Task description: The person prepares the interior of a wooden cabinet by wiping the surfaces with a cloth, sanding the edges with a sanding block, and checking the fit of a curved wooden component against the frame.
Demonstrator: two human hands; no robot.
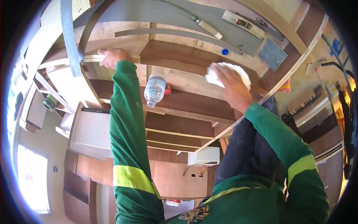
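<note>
My right hand [235,86] holds a bunched white cloth [214,76] against the brown edge of the wooden frame, right of the middle. Its fingers lie across the cloth. At the upper left my left hand [115,58] is closed over a pale-edged wooden rail [93,58], with thumb and forefinger on either side of it. Between my arms a clear plastic water bottle [154,89] lies with its capped neck toward me. Part of a small red thing [167,89] shows behind the bottle.
On the grey top beyond lie a wood-handled tool [209,29], a wooden hand plane [243,24], a grey flat rectangular piece [273,54], a blue bottle cap [225,52] and a long curved strip [179,34]. Brown slats [179,125] with gaps run below. Another curved strip [70,37] stands beside my left hand.
</note>
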